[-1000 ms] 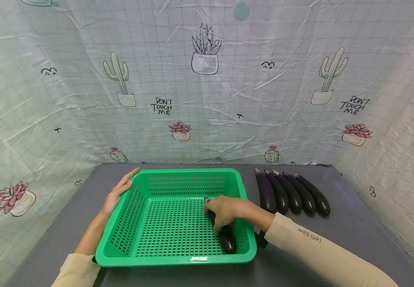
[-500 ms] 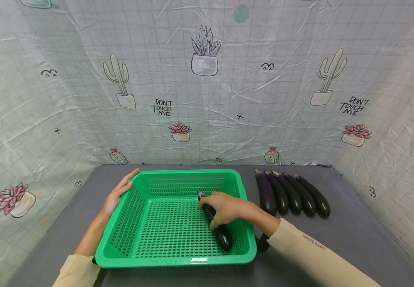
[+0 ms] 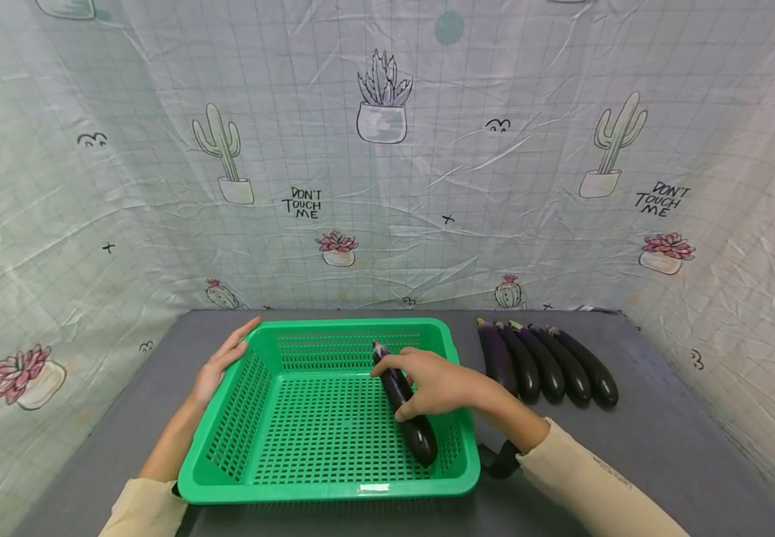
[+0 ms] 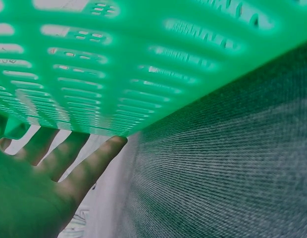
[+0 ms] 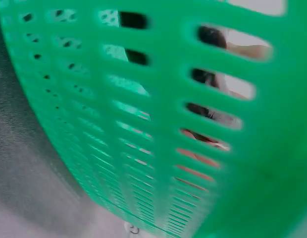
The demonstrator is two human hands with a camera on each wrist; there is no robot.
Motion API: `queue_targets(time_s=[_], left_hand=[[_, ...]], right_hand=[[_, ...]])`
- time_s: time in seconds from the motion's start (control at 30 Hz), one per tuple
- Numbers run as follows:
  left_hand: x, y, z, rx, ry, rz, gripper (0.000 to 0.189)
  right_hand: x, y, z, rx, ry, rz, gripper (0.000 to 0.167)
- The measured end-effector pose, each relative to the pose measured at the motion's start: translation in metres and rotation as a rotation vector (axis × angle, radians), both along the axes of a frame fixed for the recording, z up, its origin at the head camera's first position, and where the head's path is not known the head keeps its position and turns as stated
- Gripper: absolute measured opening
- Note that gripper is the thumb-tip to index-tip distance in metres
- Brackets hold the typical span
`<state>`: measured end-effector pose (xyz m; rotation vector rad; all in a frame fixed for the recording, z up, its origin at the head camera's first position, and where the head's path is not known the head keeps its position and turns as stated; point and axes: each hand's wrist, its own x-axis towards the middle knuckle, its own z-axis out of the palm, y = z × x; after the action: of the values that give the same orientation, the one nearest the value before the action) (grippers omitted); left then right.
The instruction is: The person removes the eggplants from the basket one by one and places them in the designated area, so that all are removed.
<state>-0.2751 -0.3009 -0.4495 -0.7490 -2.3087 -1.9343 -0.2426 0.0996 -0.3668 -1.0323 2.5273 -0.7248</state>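
A green perforated basket (image 3: 330, 490) stands on the dark table. Inside it, toward the right wall, my right hand (image 3: 430, 384) grips a dark purple eggplant (image 3: 419, 440) between thumb and fingers. The eggplant's stem end points to the back and its rounded end to the front. My left hand (image 3: 215, 371) rests with straight fingers along the basket's left rim. In the left wrist view the spread fingers of the left hand (image 4: 59, 173) lie against the basket's outer side. The right wrist view shows the basket's slotted wall (image 5: 163, 89), with the right hand mostly hidden behind it.
Several more eggplants (image 3: 548, 365) lie side by side in a slanted row right of the basket, stems toward the back. A printed cloth (image 3: 454, 164) hangs behind the grey table (image 3: 669, 440) and along both its sides.
The right hand has drawn the eggplant's stem end up and back toward the basket's rear wall. The hand and forearm have shifted slightly right, while the left hand stays on the rim.
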Motion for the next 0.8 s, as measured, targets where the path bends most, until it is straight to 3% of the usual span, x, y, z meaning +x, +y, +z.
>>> queue_targets(time_s=[0.3, 0.47, 0.6, 0.8], left_hand=[[0.002, 0.001, 0.000, 0.055, -0.036, -0.039, 0.056], [0.001, 0.001, 0.000, 0.077, -0.033, -0.064, 0.055], [0.001, -0.001, -0.001, 0.035, -0.001, -0.034, 0.055], [0.000, -0.002, 0.000, -0.001, 0.019, -0.003, 0.054]], right_hand=[[0.007, 0.018, 0.015, -0.107, -0.053, -0.078, 0.062], [0.006, 0.031, 0.018, -0.141, -0.014, -0.082, 0.062], [0.006, 0.043, 0.020, -0.172, -0.012, -0.091, 0.061], [0.008, 0.059, 0.029, -0.259, -0.081, -0.120, 0.065]])
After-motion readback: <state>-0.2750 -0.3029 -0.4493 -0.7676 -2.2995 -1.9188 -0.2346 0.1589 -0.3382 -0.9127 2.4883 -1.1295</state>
